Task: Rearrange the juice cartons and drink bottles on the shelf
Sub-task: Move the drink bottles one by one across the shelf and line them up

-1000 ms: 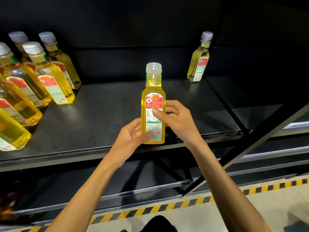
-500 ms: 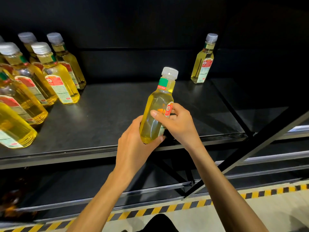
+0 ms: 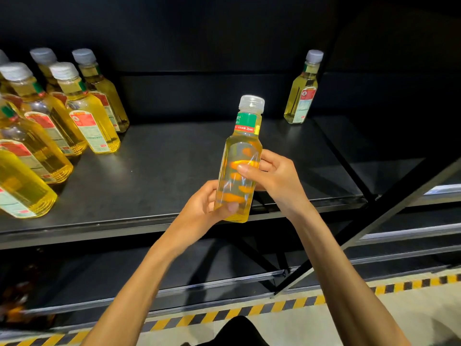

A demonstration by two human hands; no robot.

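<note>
Both hands hold one yellow drink bottle (image 3: 240,156), almost upright, at the front edge of the black shelf (image 3: 162,171), near its middle. The left hand (image 3: 202,211) grips the lower part with curled fingers, the thumb lying on the front near the base. The right hand (image 3: 277,176) grips the middle part from the right, the thumb across the front. The white cap is on. A group of similar bottles (image 3: 87,116) stands at the left end of the shelf. One single bottle (image 3: 301,93) stands at the back right of the shelf.
</note>
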